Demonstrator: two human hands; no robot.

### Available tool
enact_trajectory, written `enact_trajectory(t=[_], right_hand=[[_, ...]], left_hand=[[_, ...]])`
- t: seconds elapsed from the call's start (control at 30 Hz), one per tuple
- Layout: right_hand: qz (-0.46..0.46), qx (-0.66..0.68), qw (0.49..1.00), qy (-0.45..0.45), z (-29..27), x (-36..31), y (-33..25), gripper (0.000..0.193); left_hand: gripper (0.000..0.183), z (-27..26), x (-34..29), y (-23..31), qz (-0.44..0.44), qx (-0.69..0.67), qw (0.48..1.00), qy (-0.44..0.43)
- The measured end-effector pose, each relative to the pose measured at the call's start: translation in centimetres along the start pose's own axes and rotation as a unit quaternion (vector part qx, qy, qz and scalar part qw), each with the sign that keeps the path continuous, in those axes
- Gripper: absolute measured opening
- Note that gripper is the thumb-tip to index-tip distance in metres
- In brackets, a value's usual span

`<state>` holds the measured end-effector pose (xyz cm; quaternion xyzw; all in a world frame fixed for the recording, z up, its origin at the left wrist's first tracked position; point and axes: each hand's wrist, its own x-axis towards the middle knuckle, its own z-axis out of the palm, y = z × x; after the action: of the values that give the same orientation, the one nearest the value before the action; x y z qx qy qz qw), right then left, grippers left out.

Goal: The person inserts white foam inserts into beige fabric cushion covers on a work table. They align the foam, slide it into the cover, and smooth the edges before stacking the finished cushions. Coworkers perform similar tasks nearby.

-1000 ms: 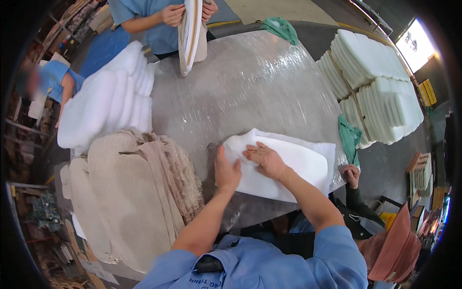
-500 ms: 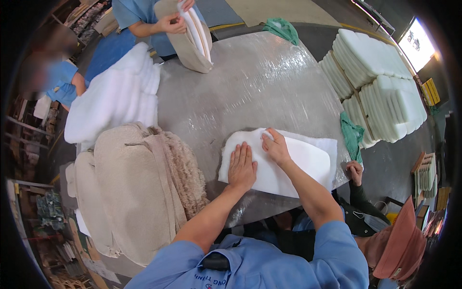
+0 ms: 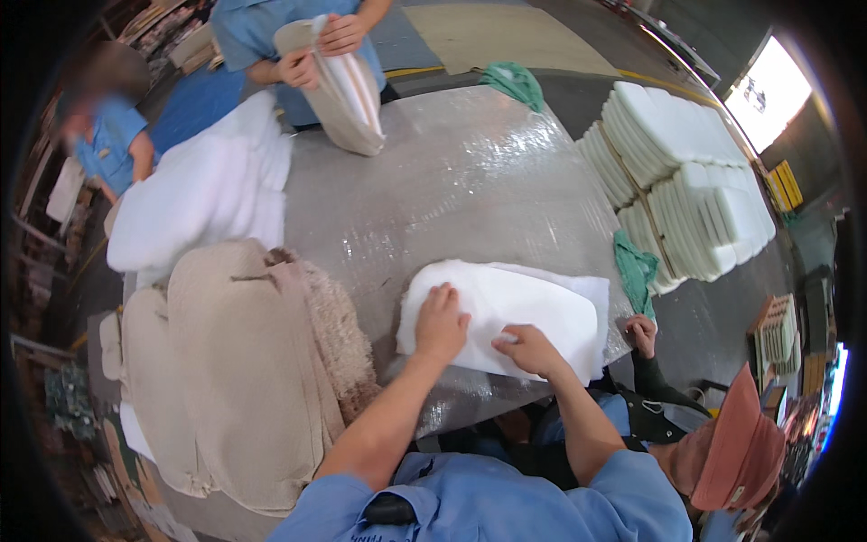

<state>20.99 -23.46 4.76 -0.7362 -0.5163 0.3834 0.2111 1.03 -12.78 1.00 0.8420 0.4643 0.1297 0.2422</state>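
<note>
A white foam pad (image 3: 533,303) lies flat on white fabric at the near edge of a table covered in shiny plastic film (image 3: 452,181). My left hand (image 3: 440,322) presses palm-down on the pad's left end, fingers spread. My right hand (image 3: 528,348) rests on the pad's near edge, fingers curled over a small white bit; what it grips I cannot make out. Both forearms come up from the lower edge in blue sleeves.
A heap of beige fabric covers (image 3: 235,370) lies to my left, white padding (image 3: 199,194) behind it. Stacks of white foam pads (image 3: 677,172) stand at right. Across the table a person's hands hold a beige cover (image 3: 339,86). Another person in a reddish cap (image 3: 736,443) crouches at lower right.
My right hand slid from the pad's top back toward its near edge. My left hand shifted slightly along the left end. The person opposite tilted the beige cover.
</note>
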Motion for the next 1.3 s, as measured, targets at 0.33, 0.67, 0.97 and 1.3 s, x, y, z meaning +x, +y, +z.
enact_trajectory(t=[0.33, 0.67, 0.97, 1.3], right_hand=[[0.34, 0.517, 0.778, 0.113, 5.4, -10.3, 3.6, 0.048], [0.143, 0.081, 0.856, 0.49, -3.7, 4.7, 8.6, 0.043], [0.015, -0.126, 0.924, 0.36, -0.4, 2.7, 4.8, 0.036], [0.007, -0.208, 0.924, 0.32, 0.7, 3.4, 5.6, 0.059]], left_hand=[[0.032, -5.7, 11.4, -6.8, -0.18, -0.239, 0.934, -0.198], [0.023, 1.2, -3.3, -2.4, -0.284, -0.421, 0.847, -0.157], [0.06, 2.4, 0.9, -0.5, -0.253, -0.56, 0.787, 0.048], [0.052, 6.5, 3.2, 4.6, 0.002, -0.136, 0.985, 0.108]])
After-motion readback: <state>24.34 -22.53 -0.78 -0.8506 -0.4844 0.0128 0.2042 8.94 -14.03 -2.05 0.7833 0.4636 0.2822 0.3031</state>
